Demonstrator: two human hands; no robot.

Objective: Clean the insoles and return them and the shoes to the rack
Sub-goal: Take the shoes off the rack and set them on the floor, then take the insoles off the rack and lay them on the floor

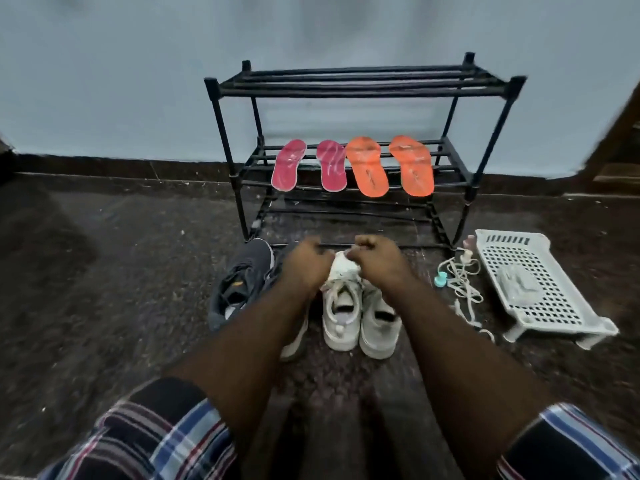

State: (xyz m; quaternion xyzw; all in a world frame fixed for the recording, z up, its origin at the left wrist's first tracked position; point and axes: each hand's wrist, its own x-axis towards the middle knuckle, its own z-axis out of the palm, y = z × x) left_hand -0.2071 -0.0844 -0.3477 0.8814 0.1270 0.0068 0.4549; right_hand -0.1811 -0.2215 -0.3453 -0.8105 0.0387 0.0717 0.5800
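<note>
Your forearms [263,327] reach out; both hands' grip, left [304,261] and right [375,259], looks curled, on what I cannot tell; lift the white shoes [356,317] level.

top shelf [360,79]: bare bars, open above | middle shelf [450,157]: four insoles [353,168] fill most of it, gap at right end | floor [121,271] left of rack: open | right: tangled cord [457,275], white basket [533,289] block
</note>
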